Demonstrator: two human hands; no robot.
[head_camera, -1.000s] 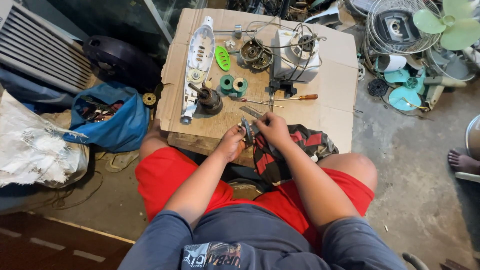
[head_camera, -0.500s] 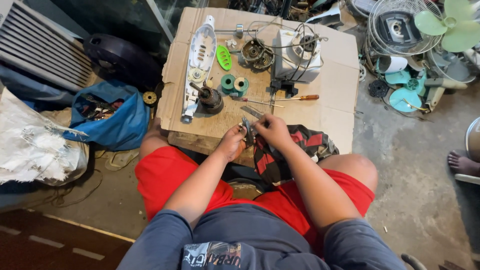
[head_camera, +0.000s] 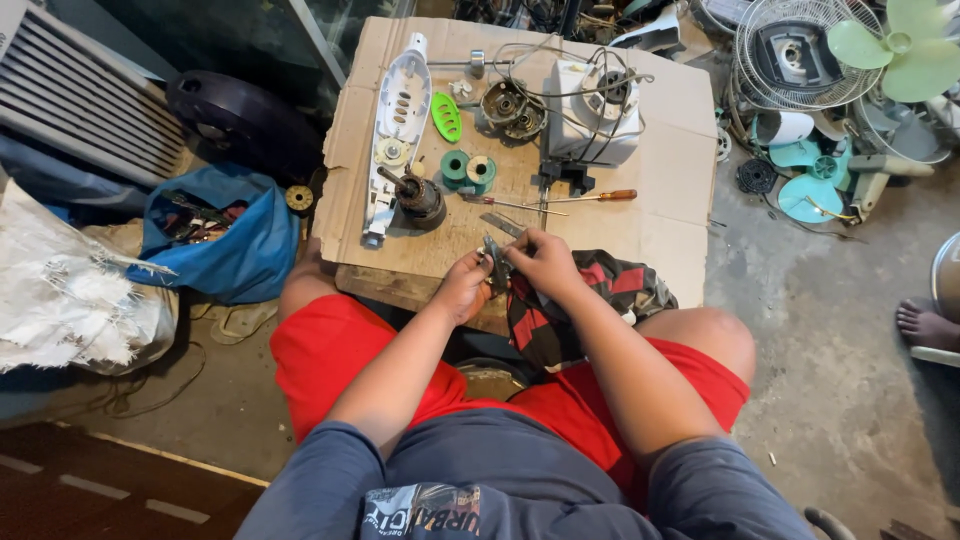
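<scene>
Both hands meet over a small grey metal part at the near edge of a cardboard-covered work table.

From the left, a blue cloth bag of tools lies on the floor beside the flat brown cardboard sheet that covers the table. On the cardboard there is a long white plastic housing, then a dark round motor piece with a shaft, and two green wire spools. The left hand and the right hand are close together, and both pinch the small grey metal part between their fingers, just above the table edge. Further back stands a white boxy motor casing with wires, and an orange-handled screwdriver lies near it. Under the right forearm hangs a red and black checked cloth.
</scene>
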